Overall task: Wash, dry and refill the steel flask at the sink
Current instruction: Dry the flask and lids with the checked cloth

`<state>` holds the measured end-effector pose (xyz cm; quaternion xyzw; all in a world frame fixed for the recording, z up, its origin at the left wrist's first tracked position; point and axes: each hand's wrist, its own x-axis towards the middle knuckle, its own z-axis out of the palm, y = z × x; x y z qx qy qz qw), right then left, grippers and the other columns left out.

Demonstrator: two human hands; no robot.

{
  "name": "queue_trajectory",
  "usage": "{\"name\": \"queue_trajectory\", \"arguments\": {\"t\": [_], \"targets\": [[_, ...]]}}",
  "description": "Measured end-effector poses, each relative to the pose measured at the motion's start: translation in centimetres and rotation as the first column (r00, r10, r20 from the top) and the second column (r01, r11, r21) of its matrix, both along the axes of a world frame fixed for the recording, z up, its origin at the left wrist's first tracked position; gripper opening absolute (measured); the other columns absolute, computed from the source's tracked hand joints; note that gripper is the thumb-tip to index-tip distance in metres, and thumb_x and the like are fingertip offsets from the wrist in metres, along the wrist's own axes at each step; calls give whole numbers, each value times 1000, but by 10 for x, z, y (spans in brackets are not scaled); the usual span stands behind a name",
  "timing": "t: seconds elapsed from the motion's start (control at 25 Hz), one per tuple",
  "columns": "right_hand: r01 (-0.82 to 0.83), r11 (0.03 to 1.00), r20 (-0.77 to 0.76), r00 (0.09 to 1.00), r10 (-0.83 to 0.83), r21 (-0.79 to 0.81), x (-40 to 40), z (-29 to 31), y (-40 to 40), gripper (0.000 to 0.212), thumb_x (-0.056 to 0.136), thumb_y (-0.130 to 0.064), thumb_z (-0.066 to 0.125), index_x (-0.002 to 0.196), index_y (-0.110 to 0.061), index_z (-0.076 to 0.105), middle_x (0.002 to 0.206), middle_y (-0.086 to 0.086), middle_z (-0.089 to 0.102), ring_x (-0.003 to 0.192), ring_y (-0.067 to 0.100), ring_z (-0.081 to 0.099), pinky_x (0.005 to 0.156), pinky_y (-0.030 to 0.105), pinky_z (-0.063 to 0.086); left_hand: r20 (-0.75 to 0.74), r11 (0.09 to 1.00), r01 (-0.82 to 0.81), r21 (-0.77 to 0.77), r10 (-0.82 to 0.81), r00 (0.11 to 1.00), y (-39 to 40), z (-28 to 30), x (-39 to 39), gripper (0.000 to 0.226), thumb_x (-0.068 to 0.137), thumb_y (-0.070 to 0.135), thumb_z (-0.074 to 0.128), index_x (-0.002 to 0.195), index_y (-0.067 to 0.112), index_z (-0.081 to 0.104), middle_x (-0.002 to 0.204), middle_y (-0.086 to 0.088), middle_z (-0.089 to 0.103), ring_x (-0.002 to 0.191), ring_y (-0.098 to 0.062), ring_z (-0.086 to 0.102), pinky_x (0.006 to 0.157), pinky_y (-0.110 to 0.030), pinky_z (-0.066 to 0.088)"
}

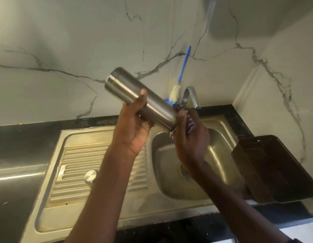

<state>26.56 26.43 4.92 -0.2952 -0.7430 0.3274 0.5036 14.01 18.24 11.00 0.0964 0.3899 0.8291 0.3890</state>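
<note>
Steel flask (141,99): I hold it in the air above the sink (222,137), long axis tilted, closed base up and to my left, mouth down and to my right over the basin.

Left hand (134,127): wrapped shut around the mid-body from below, thumb on top.

Right hand (191,135): at the mouth end, fingers curled on something dark I cannot identify; nearer the opening.

Judgement: the next move turns on the mouth, which my right hand already meets.

Cap (90,175): on the drainboard, well apart.

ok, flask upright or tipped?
Tipped. The flask slants over the sink, base up-left, mouth end down-right at the right hand; the left hand grips its body. Contents: cannot tell.
</note>
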Motion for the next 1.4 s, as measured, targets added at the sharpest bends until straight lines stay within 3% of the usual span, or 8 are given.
{"name": "queue_trajectory", "arguments": {"t": [0.2,0.36,0.56,0.68,0.8,0.96,1.16,1.4], "targets": [[-120,976,-19,993,119,-184,-4,6,-20,40,106,-46,48,125,-19,70,108,1,75,95,20,73,78,39,60,125,939,-337,-68,343,931,19,7,23,60,86,65,71,112,11,68,86,-9,73,76,-24,74,80,-42,62],[-441,-35,-441,885,149,-897,-8,27,-10,50,101,-43,57,130,-3,64,90,19,73,68,28,72,56,32,60,-45,987,-158,20,159,986,15,-3,8,64,95,64,58,117,5,64,91,-16,68,79,-29,68,79,-41,58],[60,971,160,987,-23,-232,0,2,-5,48,102,-64,37,111,-29,69,93,-2,75,83,22,72,74,48,60,17,994,-101,-47,102,995,3,-15,-4,50,96,37,70,138,11,60,128,-21,69,117,-33,69,102,-50,57],[-4,942,265,960,-91,336,3,-4,-16,43,107,-50,38,129,-24,65,108,-3,68,87,12,65,66,32,55,255,971,-233,-54,239,937,10,-6,7,53,87,46,79,128,14,65,114,-15,75,105,-32,76,94,-49,61],[-90,926,116,983,142,-367,-2,17,-29,36,105,-54,43,117,-28,65,104,1,74,87,17,72,73,34,60,142,931,-357,-74,364,920,15,-4,15,65,87,60,74,128,12,65,101,-13,74,84,-27,76,85,-43,63],[-366,12,-356,912,202,-930,-4,26,-2,40,101,-45,57,117,-10,67,93,19,76,75,28,72,67,34,62,-35,973,-226,34,227,973,13,-19,6,54,100,55,58,127,9,63,97,-11,70,88,-28,69,90,-47,57],[100,950,154,986,-56,-295,1,-5,0,39,105,-53,45,107,-22,70,93,-4,74,84,17,71,78,45,60,24,996,-88,-27,89,996,2,-22,-8,40,100,29,65,135,10,60,122,-18,67,114,-32,67,106,-53,54],[-40,998,201,978,47,-40,-3,5,-26,38,107,-50,40,125,-28,66,107,-10,71,97,8,67,79,26,53,137,934,-338,-115,351,926,22,-9,2,58,88,55,75,128,15,63,103,-11,75,86,-27,78,82,-44,64]]}}
